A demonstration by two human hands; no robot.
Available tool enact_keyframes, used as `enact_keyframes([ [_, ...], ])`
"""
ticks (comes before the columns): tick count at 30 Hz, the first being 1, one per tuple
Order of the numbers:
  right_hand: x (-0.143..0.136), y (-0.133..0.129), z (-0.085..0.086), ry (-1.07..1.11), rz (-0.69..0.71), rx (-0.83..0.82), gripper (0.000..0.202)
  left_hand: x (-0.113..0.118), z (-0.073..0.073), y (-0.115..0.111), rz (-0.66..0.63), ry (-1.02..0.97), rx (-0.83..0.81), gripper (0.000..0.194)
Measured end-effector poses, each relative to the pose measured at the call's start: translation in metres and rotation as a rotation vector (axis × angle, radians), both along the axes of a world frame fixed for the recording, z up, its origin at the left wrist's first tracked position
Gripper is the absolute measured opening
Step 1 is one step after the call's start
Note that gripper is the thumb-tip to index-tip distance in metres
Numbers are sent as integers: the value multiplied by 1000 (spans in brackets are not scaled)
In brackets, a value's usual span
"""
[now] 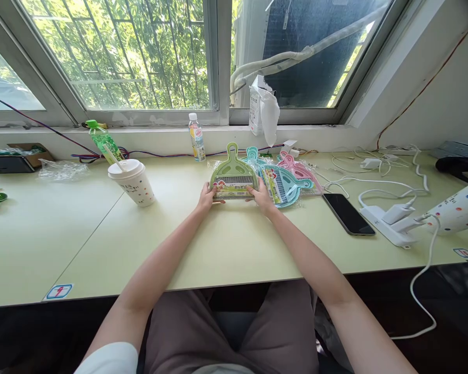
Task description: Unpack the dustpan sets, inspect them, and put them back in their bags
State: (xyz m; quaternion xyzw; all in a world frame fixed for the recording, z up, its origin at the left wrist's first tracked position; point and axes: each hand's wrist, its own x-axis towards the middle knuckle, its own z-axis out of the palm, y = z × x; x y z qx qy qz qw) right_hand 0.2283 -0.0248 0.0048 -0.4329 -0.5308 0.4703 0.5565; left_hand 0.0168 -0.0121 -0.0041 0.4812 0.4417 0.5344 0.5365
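A green dustpan and brush set [234, 174] in clear wrap, with a printed label, is held between my two hands above the desk. My left hand [208, 198] grips its lower left corner, fingers underneath and thumb on the front. On the opposite side, my right hand [262, 197] holds the lower right corner in the same way. Blue dustpan sets [286, 184] lie just to the right, partly behind the green one. Beyond them is a pink set [296, 167], also in clear wrap.
Left of my hands stand a paper cup [132, 182] with a straw and a green bottle [103, 139]. A small bottle [197, 137] is near the sill. To the right lie a black phone [348, 214], a power strip [388, 226] with white cables, and a dotted cup [458, 208].
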Motion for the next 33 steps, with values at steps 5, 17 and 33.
enact_keyframes([
  [5, -2, 0, -1, 30, -2, 0, 72, 0, -5, 5, 26, 33, 30, 26],
  [17, -2, 0, -1, 52, -52, 29, 74, -6, -1, 4, -77, 20, 64, 57],
  [33, -6, 0, -4, -4, -69, 33, 75, -9, -1, 6, -36, 61, 52, 45],
])
